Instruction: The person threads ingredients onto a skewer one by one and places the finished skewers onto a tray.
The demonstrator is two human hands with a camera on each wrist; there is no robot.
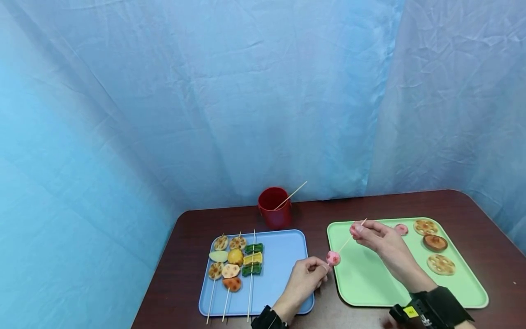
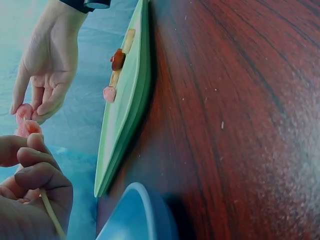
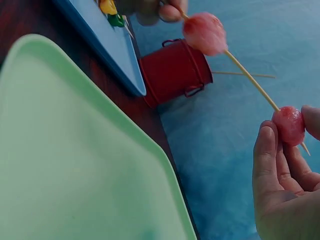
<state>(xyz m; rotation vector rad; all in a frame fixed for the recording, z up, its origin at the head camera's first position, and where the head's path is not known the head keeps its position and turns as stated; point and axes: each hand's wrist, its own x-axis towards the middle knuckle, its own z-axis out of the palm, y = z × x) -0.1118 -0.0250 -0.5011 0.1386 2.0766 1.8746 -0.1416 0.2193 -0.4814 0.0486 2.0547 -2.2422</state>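
Note:
My left hand (image 1: 305, 279) grips a thin wooden skewer (image 3: 252, 80) just below a pink ball-shaped food piece (image 3: 205, 33) threaded on it. Toward the skewer's tip, the fingers and thumb of my right hand (image 1: 388, 249) pinch a second pink piece (image 3: 289, 126). The pointed end sticks out past that piece, and a bare length of stick shows between the two. Both hands are raised, the left beside the blue tray (image 1: 283, 274) and the right over the green tray (image 1: 370, 288).
On the blue tray lie three loaded skewers, one with green and yellow pieces (image 1: 252, 259). The green tray bears another pink piece (image 1: 401, 229), two lotus root slices (image 1: 441, 264) and a brown piece (image 1: 435, 243). A red bucket (image 1: 276, 214) holding a stick stands behind, near the blue curtain (image 1: 246, 114).

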